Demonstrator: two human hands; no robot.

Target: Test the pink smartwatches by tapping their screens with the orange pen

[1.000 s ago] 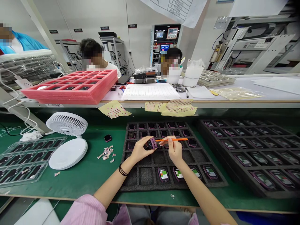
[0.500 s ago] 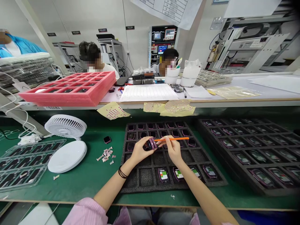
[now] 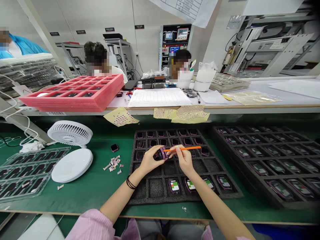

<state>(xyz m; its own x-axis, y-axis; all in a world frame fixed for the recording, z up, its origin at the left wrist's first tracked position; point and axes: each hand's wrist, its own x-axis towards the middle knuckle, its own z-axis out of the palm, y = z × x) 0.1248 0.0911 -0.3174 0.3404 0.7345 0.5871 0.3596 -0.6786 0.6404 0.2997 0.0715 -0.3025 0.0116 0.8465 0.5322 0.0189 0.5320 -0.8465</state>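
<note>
Over the near foam tray [image 3: 156, 188], my left hand [image 3: 150, 159] grips a purple-framed smartwatch body [image 3: 160, 153] between thumb and fingers, its dark screen partly showing. My right hand [image 3: 183, 159] pinches a thin orange stick [image 3: 192, 147] like a pen; its left end meets the watch's side edge. What kind of tool the stick is, I cannot tell. Dark-screened watches [image 3: 172, 133] fill the tray's far rows. Several watches with lit green and white screens [image 3: 174, 185] lie in its nearest row, partly behind my right forearm.
Another foam tray of watches [image 3: 257, 180] stands to the right. On the left are a white fan [image 3: 71, 133], a clear plastic tray [image 3: 35, 166], small paper-like scraps [image 3: 114, 164] and a lone watch [image 3: 114, 147]. A shelf edge [image 3: 225, 109] crosses above, bearing a pink foam tray [image 3: 75, 96]. Co-workers sit beyond.
Both hands stay in nearly the same place, the orange stick still against the watch. The view has shifted slightly; nothing was put down or picked up.
</note>
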